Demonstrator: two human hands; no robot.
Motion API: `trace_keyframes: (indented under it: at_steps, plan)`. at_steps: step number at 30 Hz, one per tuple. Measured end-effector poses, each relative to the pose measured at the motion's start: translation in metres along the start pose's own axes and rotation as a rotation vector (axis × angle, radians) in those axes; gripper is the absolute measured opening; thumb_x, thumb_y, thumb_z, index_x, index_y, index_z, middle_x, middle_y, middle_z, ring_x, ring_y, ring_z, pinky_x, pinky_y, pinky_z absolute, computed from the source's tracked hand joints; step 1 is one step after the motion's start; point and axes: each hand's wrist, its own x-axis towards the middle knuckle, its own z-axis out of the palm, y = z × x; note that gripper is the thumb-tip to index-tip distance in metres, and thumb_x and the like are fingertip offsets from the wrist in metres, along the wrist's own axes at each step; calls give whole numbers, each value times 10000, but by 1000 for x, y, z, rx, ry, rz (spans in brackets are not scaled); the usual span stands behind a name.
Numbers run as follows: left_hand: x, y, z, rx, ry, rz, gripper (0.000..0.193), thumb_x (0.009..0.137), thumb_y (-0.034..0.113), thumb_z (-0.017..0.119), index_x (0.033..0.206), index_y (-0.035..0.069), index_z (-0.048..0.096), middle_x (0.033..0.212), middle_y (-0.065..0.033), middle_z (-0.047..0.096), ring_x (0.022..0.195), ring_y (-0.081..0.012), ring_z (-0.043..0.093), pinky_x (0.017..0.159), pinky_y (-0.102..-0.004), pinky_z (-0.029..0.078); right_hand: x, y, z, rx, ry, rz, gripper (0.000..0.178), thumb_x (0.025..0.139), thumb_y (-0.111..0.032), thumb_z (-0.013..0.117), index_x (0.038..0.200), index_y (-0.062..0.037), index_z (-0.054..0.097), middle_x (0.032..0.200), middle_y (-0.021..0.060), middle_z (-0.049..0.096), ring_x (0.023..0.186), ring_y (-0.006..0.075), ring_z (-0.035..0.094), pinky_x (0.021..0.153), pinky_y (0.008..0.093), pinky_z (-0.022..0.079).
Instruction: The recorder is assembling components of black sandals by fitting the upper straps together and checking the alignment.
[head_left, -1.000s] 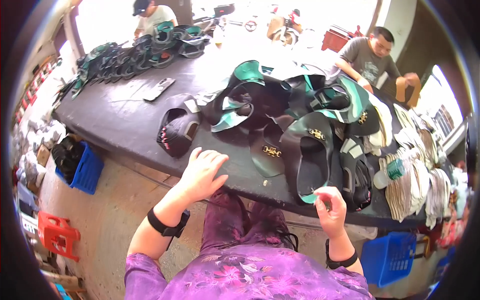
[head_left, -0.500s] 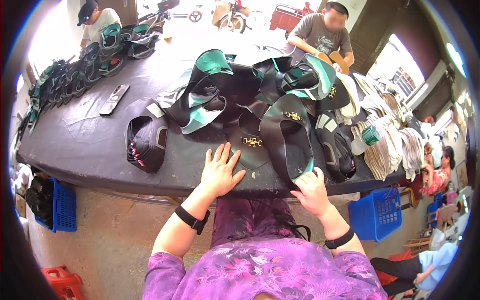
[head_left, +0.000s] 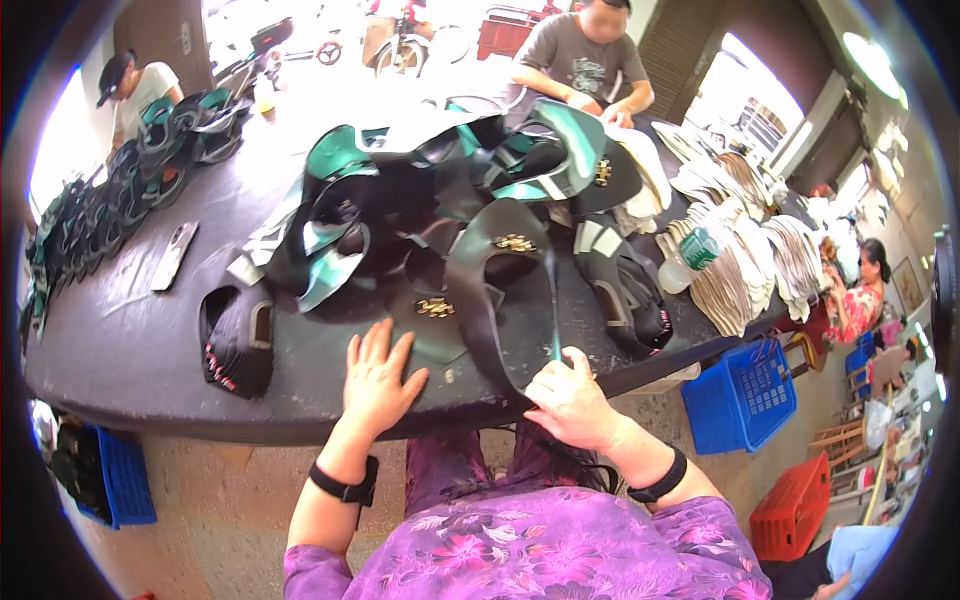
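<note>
My left hand (head_left: 378, 378) lies flat on the dark tabletop, fingers spread and holding nothing. Its fingertips are close to a black shoe upper (head_left: 415, 325) with a gold buckle. With fingers and thumb pressed together, my right hand (head_left: 575, 400) grips the near end of another black shoe upper (head_left: 472, 305), an open loop with a gold buckle (head_left: 516, 243). A sliver of green lining shows at the pinch. Beyond both hands is a heap of black uppers with green linings (head_left: 335, 155).
Stacked bundles of dark pieces (head_left: 240, 335) sit left and right (head_left: 625, 290). A phone (head_left: 176, 256), a plastic bottle (head_left: 690, 258) and stacks of pale pieces (head_left: 720, 295) share the table (head_left: 130, 350). Blue crates (head_left: 740, 395) stand beside it. A co-worker (head_left: 585, 60) sits opposite.
The whole scene has shifted left in the view as my head turned. My right hand still grips the upper's near end, where less green lining now shows. My left hand stays flat.
</note>
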Motion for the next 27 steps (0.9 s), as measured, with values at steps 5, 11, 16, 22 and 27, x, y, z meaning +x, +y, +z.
trace_keyframes:
  at_steps: [5,11,16,22,27]
  plan:
    - [-1,20,-12,-181,228,90,519,619,171,680,1082,36,489,1217,-179,412,1139,-363,364,956,-466,261,-25,25,-4,-46,16,-1,322,620,-222,689,878,-105,537,859,41,521,919,206,490,935,455,280]
    - [31,132,7,-186,-99,543,635,591,382,706,1113,87,497,1203,-124,433,1179,-284,360,1011,-490,159,-55,63,-40,345,346,187,483,590,-181,706,1021,-73,516,1079,107,497,1055,278,438,913,404,318]
    - [38,146,23,-46,-81,558,316,586,265,708,788,83,547,799,-29,521,850,-209,498,944,-447,246,-121,119,-48,-111,513,462,352,600,-184,709,905,-79,569,995,86,548,969,270,497,891,416,336]
    - [57,164,12,-8,-257,671,262,602,251,698,719,75,544,726,-30,516,749,-208,509,879,-388,313,-104,123,-24,-105,271,341,257,565,-198,720,746,-95,571,1025,67,501,1049,240,427,939,405,266]
    - [50,154,-16,-243,-244,696,222,640,189,674,754,60,533,735,-52,552,674,-234,544,721,-335,396,-108,140,-68,661,490,392,188,655,-105,708,744,-40,555,928,90,579,892,204,533,812,310,404]
